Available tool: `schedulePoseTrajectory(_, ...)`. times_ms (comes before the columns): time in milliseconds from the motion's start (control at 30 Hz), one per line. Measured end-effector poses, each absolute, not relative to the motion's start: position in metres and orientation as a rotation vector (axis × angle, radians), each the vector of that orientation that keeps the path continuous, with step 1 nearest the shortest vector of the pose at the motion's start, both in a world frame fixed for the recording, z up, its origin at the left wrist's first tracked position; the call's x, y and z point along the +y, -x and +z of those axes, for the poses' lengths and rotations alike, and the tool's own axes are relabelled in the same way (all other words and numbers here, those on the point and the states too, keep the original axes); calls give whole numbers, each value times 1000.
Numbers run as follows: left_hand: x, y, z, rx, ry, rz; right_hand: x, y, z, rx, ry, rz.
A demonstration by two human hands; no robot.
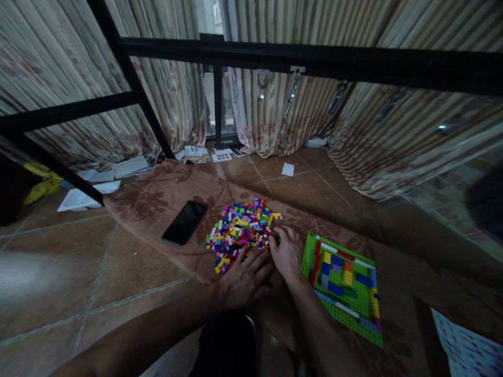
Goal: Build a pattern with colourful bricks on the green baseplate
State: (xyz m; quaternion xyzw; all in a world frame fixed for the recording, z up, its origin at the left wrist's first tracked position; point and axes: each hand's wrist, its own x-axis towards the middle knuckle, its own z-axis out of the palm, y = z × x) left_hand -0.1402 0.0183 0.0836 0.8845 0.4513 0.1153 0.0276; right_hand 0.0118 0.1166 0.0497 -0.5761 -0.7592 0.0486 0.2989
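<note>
A heap of small toy building bricks (243,225) in many colours lies on the cloth-covered bench. My left hand (247,275) rests palm down at the heap's near edge, its fingers stretched out and partly over the bricks. At the heap's right edge is my right hand (286,248), thumb and forefinger curved with a gap between them; a dark green bit shows there, but no grip on it is visible. To the right of that hand lies a green studded baseplate (346,309), with rows of bricks along its borders and several blue, yellow, orange and grey bricks inside.
A black phone (184,222) lies left of the heap on the patterned cloth (137,201). A printed sheet (467,340) is at the lower right. Beyond the bench stand a black metal frame (275,52) and striped curtains (267,115); papers (131,166) lie on the tiled floor.
</note>
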Motion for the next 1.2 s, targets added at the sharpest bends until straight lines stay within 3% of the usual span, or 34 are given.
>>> schedulePoseTrajectory(267,62,162,74,1343,-2892,524,107,-16,81,-1832,1308,396)
schedulePoseTrajectory(433,47,174,86,1320,-2892,693,70,-54,115,-1651,1317,454)
schedulePoseTrajectory(567,21,190,85,1912,-2550,854,35,-107,119,-1358,1451,445)
schedulePoseTrajectory(733,26,187,76,2438,-2095,656,19,-175,109,-851,1676,366)
schedulePoseTrajectory(933,57,176,87,2509,-2009,618,20,-210,108,-930,1746,367)
schedulePoseTrajectory(1067,52,159,108,2506,-1978,849,17,-217,106,-931,1778,358)
schedulePoseTrajectory(1200,25,91,142,1980,-2176,1134,16,-224,101,-922,1790,401)
